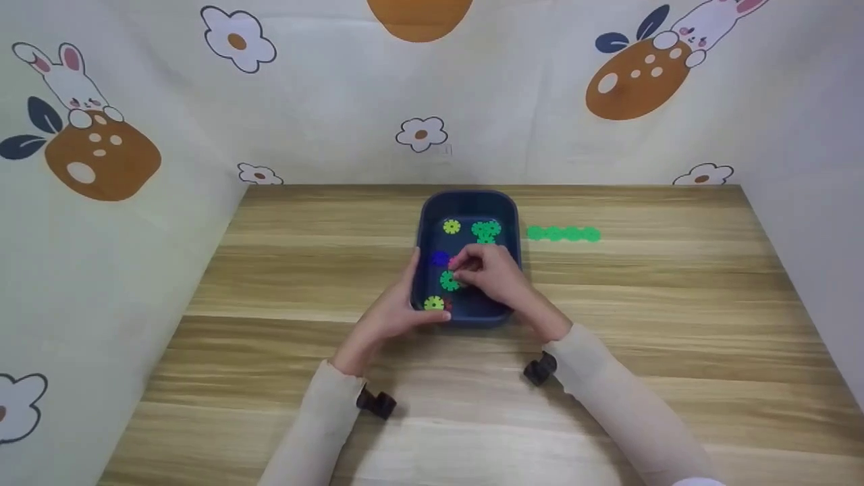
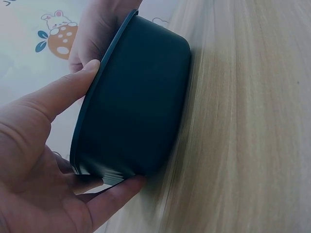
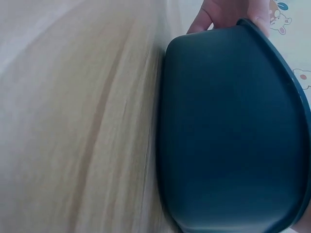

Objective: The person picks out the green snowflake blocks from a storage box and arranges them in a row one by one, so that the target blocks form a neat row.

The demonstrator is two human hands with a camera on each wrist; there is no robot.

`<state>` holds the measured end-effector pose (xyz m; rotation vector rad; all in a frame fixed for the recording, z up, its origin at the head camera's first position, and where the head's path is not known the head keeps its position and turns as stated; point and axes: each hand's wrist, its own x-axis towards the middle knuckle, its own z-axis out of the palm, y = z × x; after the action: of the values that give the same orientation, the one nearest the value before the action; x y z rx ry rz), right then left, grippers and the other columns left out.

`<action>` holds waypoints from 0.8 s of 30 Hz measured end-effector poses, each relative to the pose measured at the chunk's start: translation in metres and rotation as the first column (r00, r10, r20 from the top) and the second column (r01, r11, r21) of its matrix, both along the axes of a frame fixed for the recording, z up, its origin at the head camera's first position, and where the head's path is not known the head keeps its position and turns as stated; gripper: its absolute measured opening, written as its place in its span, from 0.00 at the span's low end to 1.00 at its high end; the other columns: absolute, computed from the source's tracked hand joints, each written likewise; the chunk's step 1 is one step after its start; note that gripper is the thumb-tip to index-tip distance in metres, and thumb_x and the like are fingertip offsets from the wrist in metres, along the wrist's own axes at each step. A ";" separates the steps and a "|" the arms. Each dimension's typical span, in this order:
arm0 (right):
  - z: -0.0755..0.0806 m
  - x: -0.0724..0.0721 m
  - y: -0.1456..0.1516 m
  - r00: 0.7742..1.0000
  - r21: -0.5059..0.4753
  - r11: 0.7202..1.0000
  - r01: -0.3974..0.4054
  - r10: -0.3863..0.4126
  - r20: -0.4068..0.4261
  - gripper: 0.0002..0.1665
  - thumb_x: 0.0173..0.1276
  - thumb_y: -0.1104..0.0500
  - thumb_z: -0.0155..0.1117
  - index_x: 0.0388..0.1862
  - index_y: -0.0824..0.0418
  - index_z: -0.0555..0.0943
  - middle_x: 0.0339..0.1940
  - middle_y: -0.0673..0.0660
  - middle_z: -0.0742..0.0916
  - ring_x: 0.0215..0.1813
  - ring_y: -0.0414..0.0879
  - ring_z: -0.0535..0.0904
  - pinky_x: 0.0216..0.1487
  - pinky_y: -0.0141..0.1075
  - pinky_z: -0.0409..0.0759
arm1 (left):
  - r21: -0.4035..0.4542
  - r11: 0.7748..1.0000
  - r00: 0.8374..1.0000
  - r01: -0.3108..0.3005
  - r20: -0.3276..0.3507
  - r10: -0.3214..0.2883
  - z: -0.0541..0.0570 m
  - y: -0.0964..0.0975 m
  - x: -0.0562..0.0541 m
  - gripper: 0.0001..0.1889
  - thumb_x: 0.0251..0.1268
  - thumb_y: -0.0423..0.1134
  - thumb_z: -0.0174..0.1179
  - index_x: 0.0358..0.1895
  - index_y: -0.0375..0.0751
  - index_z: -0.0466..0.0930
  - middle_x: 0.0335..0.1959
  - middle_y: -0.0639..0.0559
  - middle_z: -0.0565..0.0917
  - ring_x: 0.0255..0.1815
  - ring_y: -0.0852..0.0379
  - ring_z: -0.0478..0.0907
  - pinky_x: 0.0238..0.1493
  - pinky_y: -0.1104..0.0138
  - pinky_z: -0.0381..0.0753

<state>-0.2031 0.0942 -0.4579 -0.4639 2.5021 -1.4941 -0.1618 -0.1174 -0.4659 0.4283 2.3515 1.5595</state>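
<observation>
A dark blue plastic bin (image 1: 468,316) stands on the wooden table with several notched snowflake discs inside. My left hand (image 1: 391,312) grips its near left corner, thumb on the front rim and fingers along the side wall (image 2: 136,102). Over the bin's middle, my right hand (image 1: 494,275) has its fingers curled, thumb and index fingertips at a small pink disc (image 1: 453,262). Beside those fingertips lie a blue disc (image 1: 440,258) and a green disc (image 1: 449,281). The bin's outer wall (image 3: 233,126) hides most of the right hand in the right wrist view.
Right of the bin, a row of joined green discs (image 1: 563,233) lies on the table (image 1: 675,290). In the bin are a green cluster (image 1: 486,230), a yellow disc (image 1: 451,227) at the back, and another yellow disc (image 1: 433,304) near the front beside a dark red one.
</observation>
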 end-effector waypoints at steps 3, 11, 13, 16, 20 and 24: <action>0.002 0.001 0.001 1.000 -0.030 0.999 0.018 -0.018 -0.021 0.04 0.67 0.63 0.68 0.39 0.61 0.86 0.37 0.57 0.89 0.34 0.41 0.83 0.40 0.34 0.85 | -0.009 1.000 1.000 -0.005 -0.003 0.005 0.000 0.000 0.001 0.64 0.53 0.38 0.75 0.82 0.48 0.31 0.83 0.43 0.46 0.77 0.43 0.60 0.79 0.48 0.54; 0.014 -0.003 0.012 0.993 -0.071 0.994 0.079 -0.085 -0.085 0.06 0.67 0.62 0.69 0.41 0.62 0.87 0.41 0.59 0.90 0.37 0.44 0.85 0.40 0.29 0.84 | -0.026 0.999 0.999 -0.030 0.030 0.031 0.001 0.001 0.002 0.64 0.53 0.40 0.76 0.82 0.50 0.32 0.83 0.44 0.47 0.78 0.43 0.59 0.80 0.47 0.52; 0.019 -0.006 0.017 0.989 -0.092 0.990 0.102 -0.111 -0.097 0.07 0.67 0.62 0.69 0.41 0.63 0.86 0.42 0.60 0.90 0.38 0.43 0.84 0.40 0.28 0.83 | -0.021 0.999 0.999 -0.034 0.034 0.034 0.001 0.001 0.001 0.64 0.53 0.39 0.76 0.82 0.51 0.32 0.83 0.44 0.47 0.77 0.43 0.59 0.80 0.48 0.52; 0.025 -0.009 0.026 0.984 -0.132 0.981 0.141 -0.153 -0.089 0.07 0.67 0.63 0.69 0.42 0.64 0.86 0.42 0.61 0.90 0.36 0.41 0.84 0.39 0.27 0.83 | -0.024 0.999 0.998 -0.043 0.044 0.044 0.002 0.002 0.001 0.65 0.51 0.38 0.77 0.82 0.53 0.32 0.83 0.46 0.47 0.78 0.43 0.58 0.81 0.49 0.51; 0.029 -0.014 0.037 0.976 -0.189 0.965 0.184 -0.203 -0.083 0.08 0.67 0.64 0.69 0.43 0.66 0.85 0.41 0.63 0.89 0.34 0.40 0.84 0.39 0.29 0.85 | -0.050 0.997 0.996 -0.057 0.059 0.060 0.002 0.002 0.001 0.65 0.51 0.40 0.77 0.82 0.53 0.32 0.84 0.47 0.45 0.79 0.44 0.55 0.81 0.50 0.49; 0.032 -0.018 0.049 0.968 -0.230 0.949 0.217 -0.240 -0.078 0.10 0.66 0.65 0.69 0.44 0.69 0.85 0.40 0.64 0.88 0.35 0.40 0.84 0.42 0.33 0.87 | -0.076 0.995 0.996 -0.064 0.053 0.068 0.003 0.002 0.001 0.65 0.50 0.40 0.77 0.82 0.50 0.32 0.84 0.48 0.42 0.81 0.45 0.50 0.82 0.50 0.47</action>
<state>-0.2211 0.1428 -0.4254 -0.2976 2.5545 -1.8941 -0.1604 -0.1152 -0.4629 0.2904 2.3950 1.4865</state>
